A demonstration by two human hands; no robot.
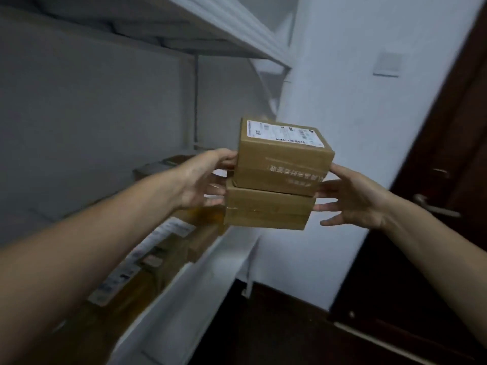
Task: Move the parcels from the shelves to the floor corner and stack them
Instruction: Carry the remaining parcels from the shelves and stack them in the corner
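Two brown cardboard parcels are stacked and held in the air between my hands, out past the shelf's front edge. The upper parcel (283, 159) carries a white shipping label on top and sits slightly askew on the lower parcel (266, 210). My left hand (204, 180) presses the stack's left side with spread, fairly straight fingers. My right hand (354, 197) presses its right side, fingers extended. More parcels (168, 248) lie on the white shelf (189, 283) below my left arm, blurred.
An upper white shelf board (237, 30) juts overhead. A white wall (355, 106) with a light switch (387, 64) stands behind the stack. A dark wooden door with a metal handle (434, 208) is at right. Dark floor (276, 330) lies below.
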